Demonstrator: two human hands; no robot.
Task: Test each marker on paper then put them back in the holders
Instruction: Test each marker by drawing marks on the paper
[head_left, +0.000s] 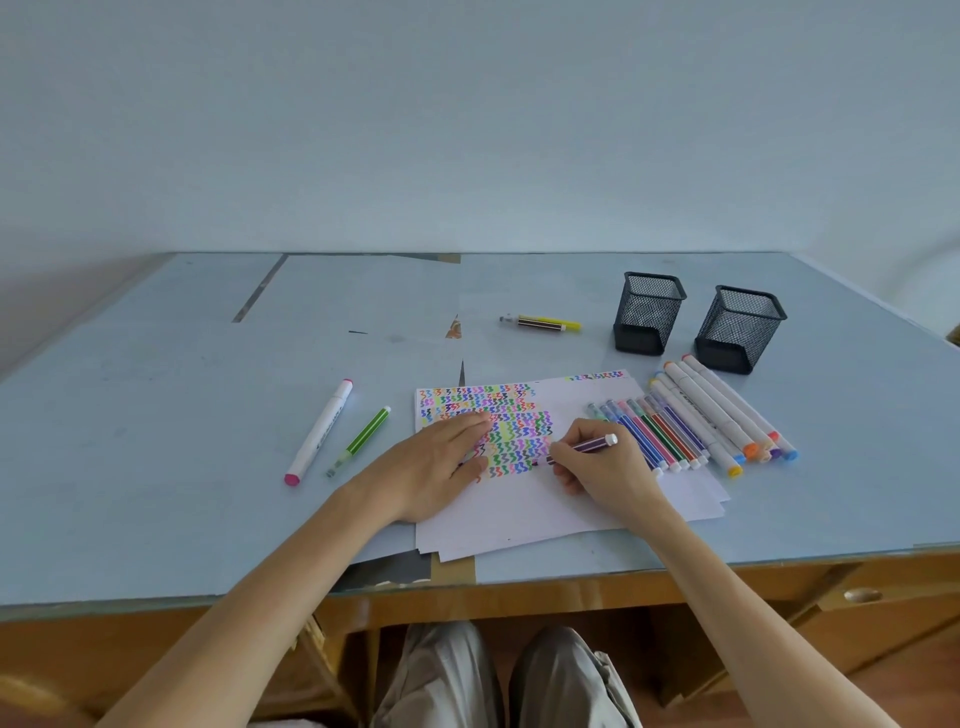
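A stack of white paper (545, 509) lies on the table, its upper left covered in rows of coloured squiggles. My left hand (441, 457) rests flat on the paper, fingers straight. My right hand (597, 467) grips a purple striped marker (589, 444) with its tip down on the sheet next to the squiggles. A row of thin striped markers (654, 431) and thick white markers (727, 410) lies right of the paper. Two black mesh holders (648, 312) (740, 327) stand behind them; I see no markers sticking out of them.
A thick white marker with pink caps (319, 434) and a green striped marker (361, 441) lie left of the paper. A yellow marker and a dark striped one (543, 323) lie at the back. The table's wooden front edge (519, 592) runs near my knees.
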